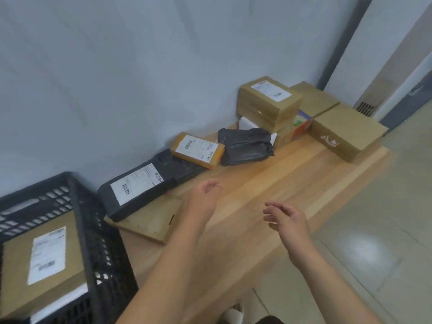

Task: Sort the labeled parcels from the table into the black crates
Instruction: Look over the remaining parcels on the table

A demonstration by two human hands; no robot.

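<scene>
- Head view: both hands out over the wooden table (268, 176), neither touching anything.
- L hand (204, 197): fingers loosely curled, thumb close to the fingertips, nothing in it, hovering above the tabletop.
- R hand (289, 223): fingers relaxed & a bit spread, palm turned inward, also holding nothing. It's right of the L hand and nearer the camera, w/ a clear gap btwn them.
- Just left of the L hand: long black parcel (138, 185), white barcode label up. It lies on a flat cardboard box (152, 223) whose corner pokes out by the L wrist.
- Beyond the L hand, toward the wall (140, 66): small brown parcel (197, 150), label up, tilted, propped on the far end of the long black parcel.
- Beyond the gap btwn the hands: black poly bag (245, 146), crumpled, just beside the small brown parcel.
- Well beyond the R hand: stacked cardboard boxes (268, 101), top one labelled. A colourful box (302, 123) sits just beside the stack, and a big carton (348, 134) w/ white print on its side is at the table's far end.
- Left of the L forearm, off the table's near end: black crate (102, 249) w/ perforated walls. Inside it a cardboard parcel (46, 260) lies flat, label up.
</scene>
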